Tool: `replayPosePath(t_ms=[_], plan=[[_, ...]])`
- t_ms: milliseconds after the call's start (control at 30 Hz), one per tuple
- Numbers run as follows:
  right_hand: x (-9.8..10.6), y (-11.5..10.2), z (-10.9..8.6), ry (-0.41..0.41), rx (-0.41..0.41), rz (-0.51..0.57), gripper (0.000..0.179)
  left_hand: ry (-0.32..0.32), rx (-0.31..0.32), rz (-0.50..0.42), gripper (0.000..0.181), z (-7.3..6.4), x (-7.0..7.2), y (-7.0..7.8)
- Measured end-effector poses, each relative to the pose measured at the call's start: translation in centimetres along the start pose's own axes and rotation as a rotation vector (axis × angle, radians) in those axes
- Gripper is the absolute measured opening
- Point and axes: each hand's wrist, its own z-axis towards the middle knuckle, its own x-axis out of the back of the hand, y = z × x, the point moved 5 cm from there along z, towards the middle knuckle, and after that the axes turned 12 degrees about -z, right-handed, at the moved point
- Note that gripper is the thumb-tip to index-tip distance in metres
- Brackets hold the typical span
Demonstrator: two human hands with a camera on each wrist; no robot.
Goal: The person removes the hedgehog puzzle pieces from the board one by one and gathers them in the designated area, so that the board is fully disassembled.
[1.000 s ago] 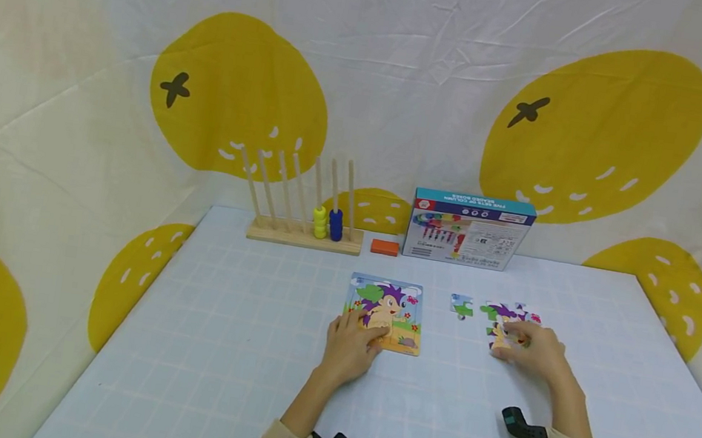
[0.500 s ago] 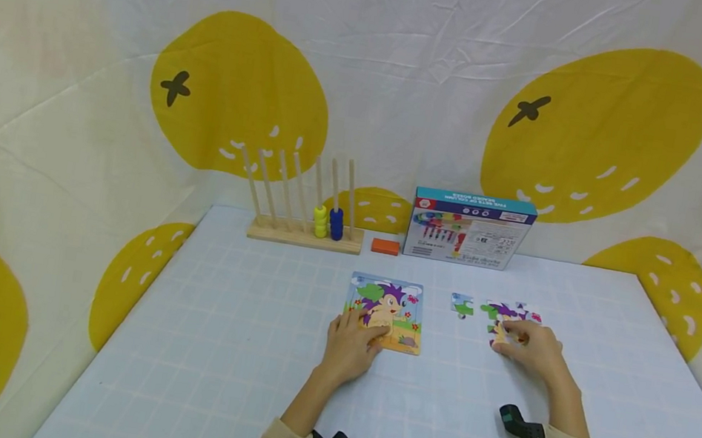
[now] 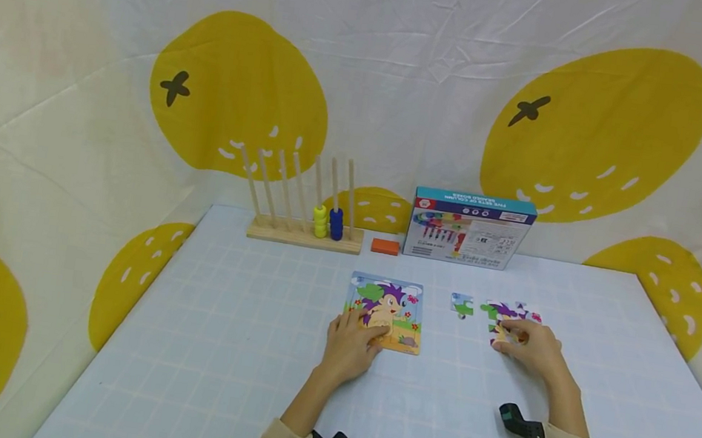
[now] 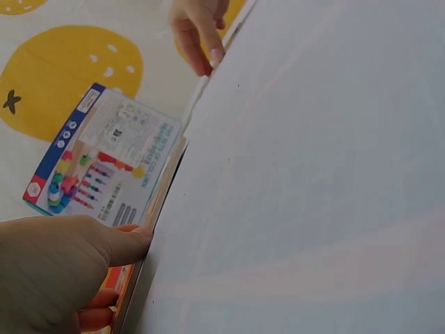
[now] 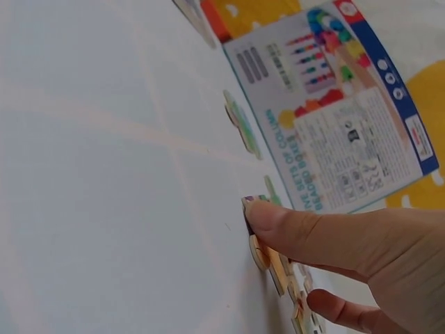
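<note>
A hedgehog picture puzzle board [image 3: 406,309] lies flat on the table. My left hand [image 3: 349,346] rests on its near left corner, fingers spread; in the left wrist view the left thumb [image 4: 128,245] lies at the board's edge. To the right is a cluster of joined jigsaw pieces [image 3: 500,311] showing a purple hedgehog. My right hand [image 3: 531,349] is over the cluster's near side, thumb and index finger pinching a jigsaw piece [image 5: 259,252] there. The hand hides much of the cluster. A separate blue and green corner piece [image 3: 462,304] lies between board and cluster.
At the back stand a wooden peg rack [image 3: 304,239] with yellow beads [image 3: 320,222] and blue beads [image 3: 336,224], an orange block [image 3: 384,247] and a bead-set box [image 3: 467,231]. A patterned cloth [image 3: 407,107] hangs behind the table [image 3: 205,348].
My right hand and forearm have shifted slightly left, with the fingers staying at the joined pieces. The left hand and the board have not visibly moved.
</note>
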Motion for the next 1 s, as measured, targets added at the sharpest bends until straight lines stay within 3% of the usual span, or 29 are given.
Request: replayPosePath(t_ms=[433, 633, 867, 1000], plan=[[0.1, -0.2, -0.2, -0.045, -0.010, 0.014, 0.054, 0.010, -0.008, 0.014, 0.032, -0.2, -0.1, -0.1], [0.4, -0.7, 0.0, 0.003, -0.002, 0.028, 0.050, 0.006, -0.002, -0.014, 0.032, -0.2, 0.1, 0.0], [0.2, -3.7, 1.0, 0.106, -0.004, 0.169, 0.043, -0.004, 0.002, -0.026, 0.033, -0.4, 0.2, 0.1], [-1.0, -6.3, 2.4, 0.160, 0.062, 0.248, 0.038, -0.007, 0.008, -0.042, 0.034, -0.5, 0.1, 0.1]])
